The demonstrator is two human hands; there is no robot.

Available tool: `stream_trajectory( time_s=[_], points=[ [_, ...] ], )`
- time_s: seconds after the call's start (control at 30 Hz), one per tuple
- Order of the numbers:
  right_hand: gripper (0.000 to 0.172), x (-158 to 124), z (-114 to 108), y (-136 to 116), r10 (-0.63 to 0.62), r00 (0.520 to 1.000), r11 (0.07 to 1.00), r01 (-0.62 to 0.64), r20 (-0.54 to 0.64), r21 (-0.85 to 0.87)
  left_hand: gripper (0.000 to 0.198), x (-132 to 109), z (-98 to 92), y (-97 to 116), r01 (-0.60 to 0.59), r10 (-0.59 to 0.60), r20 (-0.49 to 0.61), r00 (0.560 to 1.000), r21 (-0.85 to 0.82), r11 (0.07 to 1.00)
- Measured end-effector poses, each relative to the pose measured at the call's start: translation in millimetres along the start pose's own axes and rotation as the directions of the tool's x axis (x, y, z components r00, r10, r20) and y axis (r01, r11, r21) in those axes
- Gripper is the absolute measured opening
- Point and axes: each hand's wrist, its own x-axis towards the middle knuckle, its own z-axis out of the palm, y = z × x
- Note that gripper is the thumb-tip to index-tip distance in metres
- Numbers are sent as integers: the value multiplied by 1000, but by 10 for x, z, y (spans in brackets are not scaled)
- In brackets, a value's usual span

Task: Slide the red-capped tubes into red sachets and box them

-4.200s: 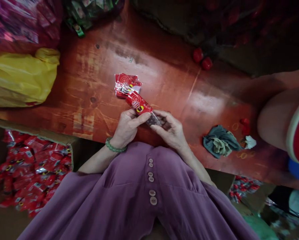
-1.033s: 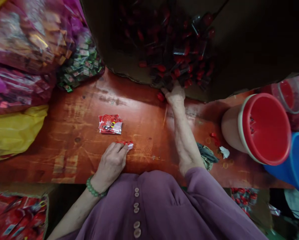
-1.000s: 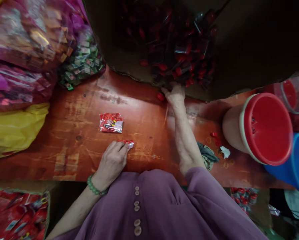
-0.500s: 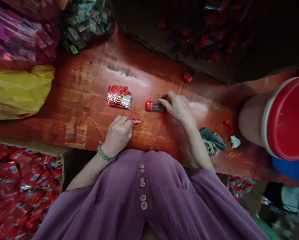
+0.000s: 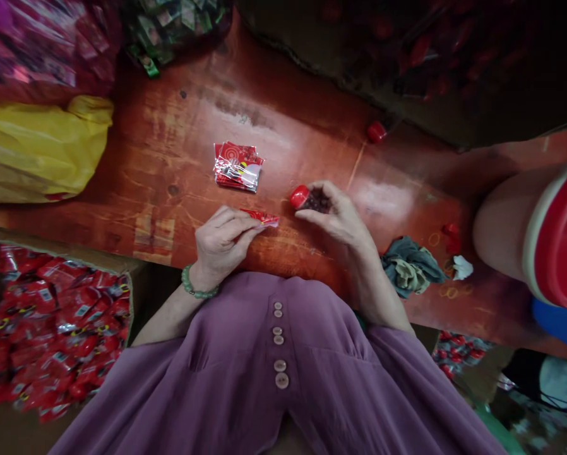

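Between the thumb and fingers of my left hand is a small red printed packet, tilted just above the table. My right hand is closed around a clear little bottle with a red cap and dark contents; its cap points left toward the packet, and the two stand apart. Part of the bottle is hidden by my fingers. Beyond my left hand, a stack of red printed packets lies on the table. Another red-capped piece rests near the far edge.
The worn red-orange table holds a yellow bag at left and a pink tub with red lid at right. A crumpled grey-green cloth lies near my right forearm. A box of red packages stands lower left.
My right hand has taken hold of the bottle and lifted it from the table. My left hand has raised the packet, so more of its face shows. The view has shifted slightly.
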Motion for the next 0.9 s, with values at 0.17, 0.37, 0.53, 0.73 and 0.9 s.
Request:
stream_trajectory(
  time_s=[0.17, 0.37, 0.53, 0.73, 0.9],
  points=[
    [44, -253, -40, -199, 28, 970, 904, -128, 243, 408, 8, -30, 21, 8, 27, -27, 24, 999, -12, 1000],
    [38, -290, 18, -226, 44, 941, 818, -227, 335, 528, 4, -57, 31, 10, -20, 23, 46, 999, -63, 998],
    [42, -302, 29, -194, 56, 922, 808, -267, 384, 525, 8, -80, 44, -6, 3, -2, 108, 994, -12, 1000],
    [38, -309, 18, -189, 91, 909, 769, -323, 406, 551, 11, -72, 77, -3, 28, -24, 158, 987, -22, 999],
    [49, -295, 11, -131, 90, 884, 719, -377, 460, 584, 6, -69, 86, -35, -55, 67, 137, 988, -90, 994]
  ],
)
